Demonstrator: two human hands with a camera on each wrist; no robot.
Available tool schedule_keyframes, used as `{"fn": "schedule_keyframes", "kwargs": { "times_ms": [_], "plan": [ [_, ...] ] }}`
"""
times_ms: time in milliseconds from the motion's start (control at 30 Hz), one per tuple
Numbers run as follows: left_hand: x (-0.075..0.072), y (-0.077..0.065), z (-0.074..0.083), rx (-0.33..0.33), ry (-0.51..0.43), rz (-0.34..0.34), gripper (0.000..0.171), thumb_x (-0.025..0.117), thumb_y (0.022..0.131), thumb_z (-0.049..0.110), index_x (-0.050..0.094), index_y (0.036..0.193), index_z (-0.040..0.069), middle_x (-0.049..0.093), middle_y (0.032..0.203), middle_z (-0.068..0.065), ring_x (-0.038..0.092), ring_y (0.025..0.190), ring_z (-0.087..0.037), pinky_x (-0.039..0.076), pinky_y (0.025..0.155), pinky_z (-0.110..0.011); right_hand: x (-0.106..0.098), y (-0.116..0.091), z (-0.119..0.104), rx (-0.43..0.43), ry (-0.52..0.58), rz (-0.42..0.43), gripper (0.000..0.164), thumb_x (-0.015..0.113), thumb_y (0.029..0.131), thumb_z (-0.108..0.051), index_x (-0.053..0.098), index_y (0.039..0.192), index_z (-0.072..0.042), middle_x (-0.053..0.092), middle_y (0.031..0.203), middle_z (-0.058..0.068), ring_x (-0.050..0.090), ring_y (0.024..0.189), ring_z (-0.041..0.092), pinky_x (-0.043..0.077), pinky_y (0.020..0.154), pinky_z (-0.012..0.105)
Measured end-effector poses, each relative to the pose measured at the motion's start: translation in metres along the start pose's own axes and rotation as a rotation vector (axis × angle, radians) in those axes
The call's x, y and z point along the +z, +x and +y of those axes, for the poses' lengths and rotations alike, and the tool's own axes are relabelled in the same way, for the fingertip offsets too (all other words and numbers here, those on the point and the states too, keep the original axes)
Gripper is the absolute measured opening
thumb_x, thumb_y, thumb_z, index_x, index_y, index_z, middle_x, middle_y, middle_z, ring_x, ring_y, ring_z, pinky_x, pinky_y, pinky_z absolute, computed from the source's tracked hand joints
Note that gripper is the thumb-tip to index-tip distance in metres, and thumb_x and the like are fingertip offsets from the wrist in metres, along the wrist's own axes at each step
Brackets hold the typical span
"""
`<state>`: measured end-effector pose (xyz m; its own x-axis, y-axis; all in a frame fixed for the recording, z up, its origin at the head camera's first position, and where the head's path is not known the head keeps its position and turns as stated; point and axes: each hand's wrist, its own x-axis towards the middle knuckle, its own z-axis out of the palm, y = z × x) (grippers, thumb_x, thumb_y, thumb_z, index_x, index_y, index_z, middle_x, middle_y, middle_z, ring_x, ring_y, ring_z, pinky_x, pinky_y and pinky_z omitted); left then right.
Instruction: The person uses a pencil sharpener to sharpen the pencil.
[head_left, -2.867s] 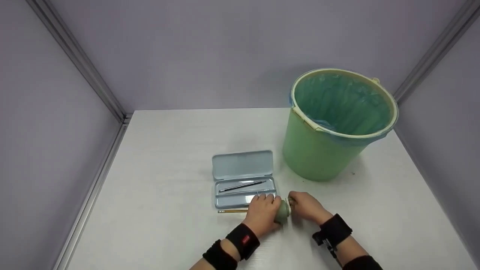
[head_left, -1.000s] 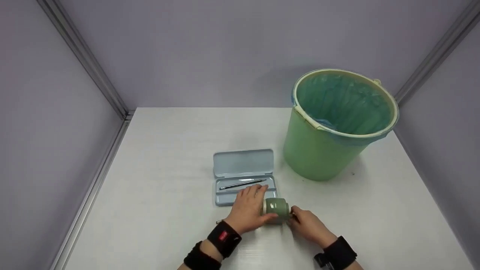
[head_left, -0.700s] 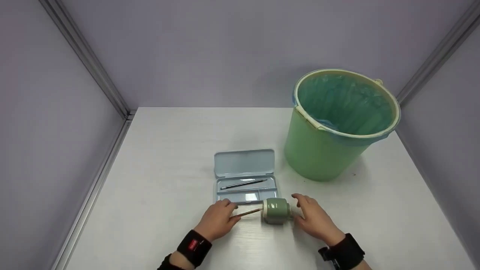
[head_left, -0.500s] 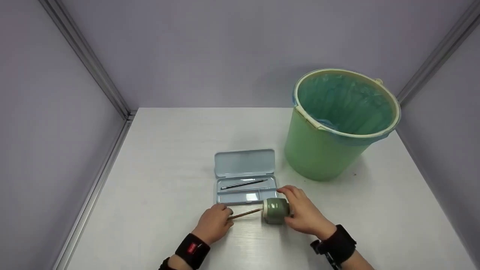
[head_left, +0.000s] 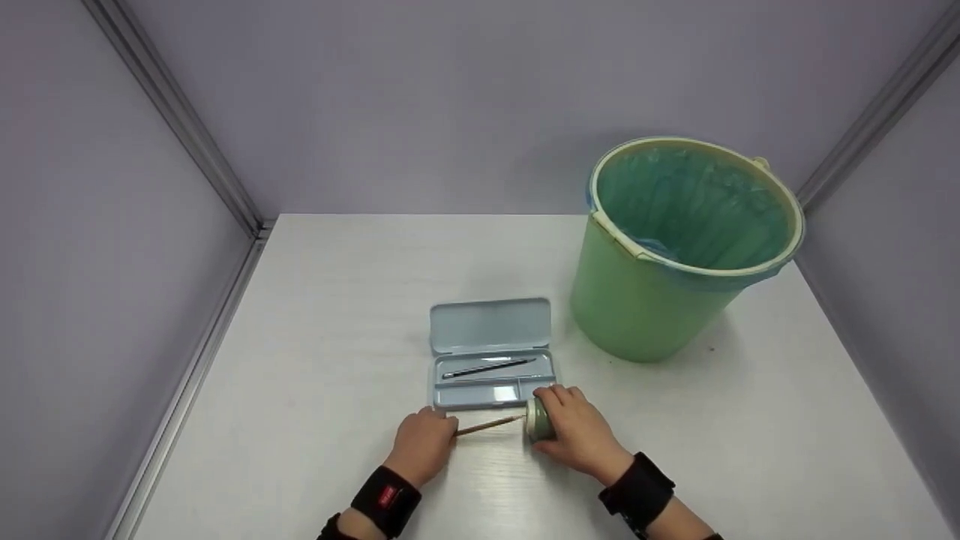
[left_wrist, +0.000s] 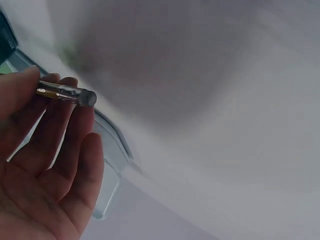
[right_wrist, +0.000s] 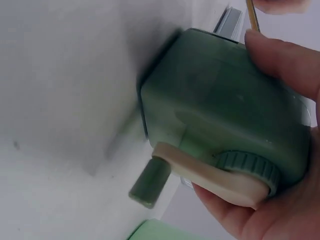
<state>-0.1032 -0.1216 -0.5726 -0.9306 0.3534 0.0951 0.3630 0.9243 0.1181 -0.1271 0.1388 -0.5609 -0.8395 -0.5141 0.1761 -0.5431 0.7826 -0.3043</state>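
Observation:
My left hand (head_left: 422, 444) pinches a pencil (head_left: 487, 426) near its eraser end, which pokes past the fingertips in the left wrist view. The pencil's pointed end meets the pale front of a green hand-crank pencil sharpener (head_left: 541, 423); whether it sits inside the hole cannot be told. Around the sharpener's body my right hand (head_left: 583, 436) grips from the right, covering much of it from above. In the right wrist view the beige crank (right_wrist: 207, 175) with its green knob (right_wrist: 150, 182) hangs free of the fingers.
Just behind the hands lies an open blue-grey pencil case (head_left: 490, 326), with a dark pencil (head_left: 487, 368) in its tray. A tall green bin (head_left: 637, 315) with a plastic liner stands at the back right. Walls border the white table (head_left: 337, 300).
My left hand has left the sharpener, moved left and taken the pencil by its rear end. My right hand has gone from the crank to the sharpener's body.

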Motion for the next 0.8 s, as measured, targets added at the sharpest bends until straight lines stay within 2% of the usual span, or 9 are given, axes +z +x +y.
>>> {"fn": "schedule_keyframes", "kwargs": {
  "times_ms": [100, 200, 267, 467, 600, 800],
  "plan": [
    [-0.01, -0.002, -0.009, -0.019, 0.032, -0.012, 0.007, 0.072, 0.085, 0.013, 0.069, 0.079, 0.012, 0.066, 0.07, -0.004, 0.058, 0.064, -0.021, 0.04, 0.054, -0.03, 0.002, 0.001, -0.001, 0.017, 0.007, -0.003, 0.071, 0.091, 0.064, -0.021, 0.054, 0.123, -0.003, 0.062, 0.109, 0.01, 0.057, 0.096, 0.028, 0.053, 0.08, 0.043],
    [-0.025, -0.002, -0.015, -0.041, 0.036, 0.014, 0.006, 0.073, 0.086, 0.015, 0.069, 0.082, 0.012, 0.068, 0.073, -0.003, 0.061, 0.066, -0.02, 0.042, 0.055, -0.029, 0.002, 0.0, -0.001, 0.037, 0.011, -0.006, 0.068, 0.089, 0.065, -0.02, 0.055, 0.122, -0.003, 0.063, 0.108, 0.011, 0.057, 0.097, 0.029, 0.053, 0.08, 0.043],
    [-0.037, -0.001, -0.017, -0.042, 0.03, 0.062, 0.008, 0.074, 0.085, 0.015, 0.067, 0.083, 0.012, 0.067, 0.073, -0.003, 0.061, 0.065, -0.02, 0.042, 0.055, -0.028, 0.002, -0.001, -0.001, 0.055, 0.013, -0.011, 0.067, 0.089, 0.066, -0.02, 0.056, 0.121, -0.004, 0.063, 0.108, 0.01, 0.057, 0.097, 0.029, 0.053, 0.08, 0.043],
    [-0.066, 0.003, -0.017, -0.008, 0.022, 0.263, 0.012, 0.075, 0.083, 0.011, 0.063, 0.082, 0.009, 0.059, 0.069, -0.002, 0.054, 0.059, -0.016, 0.038, 0.052, -0.024, 0.004, -0.002, -0.001, 0.073, 0.03, -0.003, 0.065, 0.087, 0.065, -0.021, 0.056, 0.12, -0.005, 0.063, 0.108, 0.009, 0.057, 0.096, 0.028, 0.052, 0.08, 0.043],
    [-0.075, 0.005, -0.014, 0.013, 0.002, 0.341, 0.011, 0.074, 0.084, 0.01, 0.063, 0.084, 0.008, 0.058, 0.07, -0.003, 0.055, 0.06, -0.016, 0.043, 0.053, -0.024, 0.005, -0.003, -0.001, 0.057, 0.023, 0.024, 0.065, 0.087, 0.064, -0.021, 0.057, 0.119, -0.005, 0.063, 0.106, 0.009, 0.057, 0.094, 0.027, 0.052, 0.078, 0.042],
    [-0.078, 0.006, -0.01, 0.022, -0.072, 0.339, 0.009, 0.071, 0.086, 0.004, 0.064, 0.088, 0.009, 0.06, 0.074, -0.003, 0.059, 0.065, -0.016, 0.048, 0.057, -0.026, 0.004, -0.004, -0.001, 0.054, 0.014, 0.031, 0.066, 0.088, 0.064, -0.021, 0.057, 0.119, -0.005, 0.063, 0.106, 0.009, 0.057, 0.094, 0.027, 0.052, 0.079, 0.042]
  ]
}}
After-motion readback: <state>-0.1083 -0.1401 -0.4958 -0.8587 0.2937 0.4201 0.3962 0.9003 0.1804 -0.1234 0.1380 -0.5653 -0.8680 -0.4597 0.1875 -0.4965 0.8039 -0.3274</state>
